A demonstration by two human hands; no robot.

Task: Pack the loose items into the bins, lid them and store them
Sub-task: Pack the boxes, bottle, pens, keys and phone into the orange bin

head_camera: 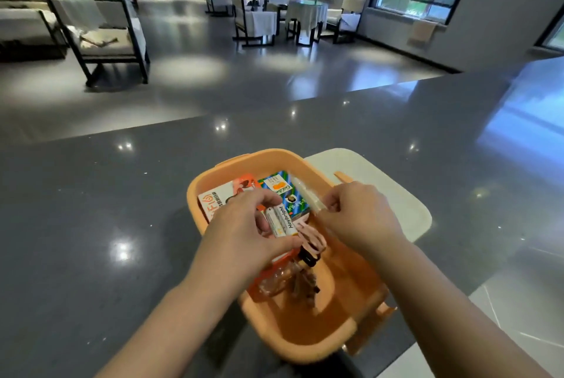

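Observation:
An orange bin (210,176) stands on the grey counter in front of me. Over it, my left hand (241,225) pinches a pack of white Heybright batteries (280,220). My right hand (357,215) grips a clear slim tube (305,194) lying along the bin's right side. Inside the bin lie a white and red box (218,197), a green and blue Golden box (282,186), a pink hair claw (311,238), a clear small bottle (274,281) and brown clips (305,286). A white lid (406,203) lies flat to the right, partly under the bin.
The grey counter (91,209) stretches wide to the left and behind the bin, its far edge running across the view. Beyond it is a hall with chairs (100,29) and clothed tables (305,14). The counter's near right edge drops to a pale floor (518,316).

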